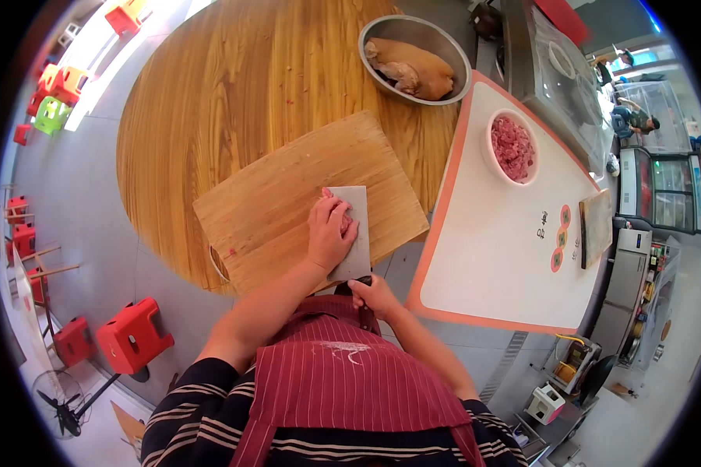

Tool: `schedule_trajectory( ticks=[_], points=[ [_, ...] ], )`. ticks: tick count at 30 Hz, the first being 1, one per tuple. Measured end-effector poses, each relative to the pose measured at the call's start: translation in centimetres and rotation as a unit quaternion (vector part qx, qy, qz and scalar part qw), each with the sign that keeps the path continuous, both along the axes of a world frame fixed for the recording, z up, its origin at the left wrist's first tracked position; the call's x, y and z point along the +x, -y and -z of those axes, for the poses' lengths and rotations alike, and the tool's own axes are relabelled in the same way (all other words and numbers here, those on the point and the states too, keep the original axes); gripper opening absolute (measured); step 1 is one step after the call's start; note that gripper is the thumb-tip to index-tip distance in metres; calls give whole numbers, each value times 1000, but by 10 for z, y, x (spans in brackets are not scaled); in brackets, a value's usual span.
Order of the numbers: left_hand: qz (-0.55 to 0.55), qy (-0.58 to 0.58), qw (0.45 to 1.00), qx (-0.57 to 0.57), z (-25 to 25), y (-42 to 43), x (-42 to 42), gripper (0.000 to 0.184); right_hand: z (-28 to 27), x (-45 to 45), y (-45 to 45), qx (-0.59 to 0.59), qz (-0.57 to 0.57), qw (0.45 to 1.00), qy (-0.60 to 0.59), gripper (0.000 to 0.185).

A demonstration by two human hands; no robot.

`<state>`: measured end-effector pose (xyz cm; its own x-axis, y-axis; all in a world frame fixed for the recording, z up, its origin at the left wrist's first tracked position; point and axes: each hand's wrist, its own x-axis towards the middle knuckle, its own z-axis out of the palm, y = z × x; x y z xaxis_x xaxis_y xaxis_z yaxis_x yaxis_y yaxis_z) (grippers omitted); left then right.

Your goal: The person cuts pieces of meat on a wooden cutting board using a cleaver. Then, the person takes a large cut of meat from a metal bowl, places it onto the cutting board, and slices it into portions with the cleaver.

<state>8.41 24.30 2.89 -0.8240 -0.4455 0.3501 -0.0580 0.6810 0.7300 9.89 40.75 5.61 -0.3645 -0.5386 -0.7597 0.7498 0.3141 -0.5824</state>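
A wide cleaver blade [356, 253] lies flat over the wooden cutting board [288, 175]. Its dark handle [364, 314] is in my right hand [375, 296], whose fingers are wrapped round it. My left hand [331, 237] rests on the blade with curled fingers closed over pieces of raw meat [346, 223]. A bit of the meat sticks out past the fingertips at the blade's upper left corner. One small red scrap [232, 251] lies near the board's left edge.
Beyond the board on the round wooden table [171, 140] stands a metal bowl [461, 70] with a large piece of meat. At the right, a white table [483, 241] holds a white bowl [491, 159] of minced meat. Red stools [134, 336] stand left; a person [640, 121] is far right.
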Motion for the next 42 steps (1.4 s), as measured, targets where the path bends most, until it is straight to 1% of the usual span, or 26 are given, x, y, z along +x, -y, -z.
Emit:
schedule_trajectory(
  ticks=[4,7,8,10,13,15,16,17,18,19,20,22,23,24,26,27,31,33,34,35,36,37,38,39,40,42],
  points=[
    [91,-54,994,-29,-51,-40,-80,39,-40,-50,-38,-12,84,996,-36,17],
    [180,-115,977,-32,-95,-86,-166,34,-73,-102,-74,-1,172,979,-113,16],
    [216,-135,967,-17,-101,-103,-196,33,-84,-120,-84,-5,181,976,-118,16],
    [259,-158,953,-10,-108,-137,-257,31,-98,-152,-108,24,291,942,-163,17],
    [304,-192,933,-18,-83,-180,-330,30,-99,-187,-144,56,345,918,-188,20],
    [325,-61,942,-61,-53,-198,-363,36,-95,-194,-168,79,358,912,-182,20],
    [327,-60,941,-68,-43,-203,-369,36,-92,-194,-180,111,367,907,-172,20],
    [312,-11,939,-147,-38,-207,-368,41,-90,-190,-191,105,369,907,-171,20],
    [292,38,929,-225,-38,-208,-369,47,-86,-185,-201,128,373,903,-171,20],
    [326,125,912,-215,-41,-212,-376,52,-82,-179,-211,150,376,899,-169,19],
    [320,131,912,-222,-51,-214,-377,52,-79,-173,-218,153,375,898,-171,18],
    [346,241,896,-143,-71,-215,-377,52,-79,-161,-228,165,376,898,-157,16],
    [310,187,929,-79,-66,-213,-383,47,-79,-155,-232,158,383,898,-148,16],
    [299,187,932,-87,-72,-209,-393,47,-75,-149,-235,146,388,899,-140,15],
    [238,-24,961,141,-87,-200,-414,43,-73,-140,-239,126,399,898,-138,16],
    [214,-18,949,230,-119,-202,-407,33,-73,-138,-239,122,395,900,-138,16],
    [261,46,947,182,-131,-186,-413,19,-73,-136,-237,114,384,905,-140,17],
    [331,52,941,50,-123,-162,-415,15,-73,-136,-239,117,373,908,-149,17],
    [331,52,941,45,-119,-160,-416,15,-71,-135,-239,108,380,906,-151,17],
    [312,73,923,214,-115,-160,-414,19,-69,-134,-237,99,387,904,-150,18],
    [280,92,878,377,-108,-158,-413,23,-69,-134,-235,96,383,907,-147,18],
    [274,91,881,375,-102,-161,-417,23,-68,-137,-232,99,388,904,-148,18],
    [349,84,914,189,-93,-169,-423,28,-67,-139,-230,103,394,901,-149,19],
    [410,74,909,-3,-91,-170,-425,34,-64,-139,-229,109,385,904,-150,18],
    [405,71,911,-2,-87,-168,-419,34,-65,-140,-227,110,379,906,-154,18],
    [425,129,848,-288,-87,-173,-402,41,-67,-144,-224,113,382,905,-152,18]
  ],
)
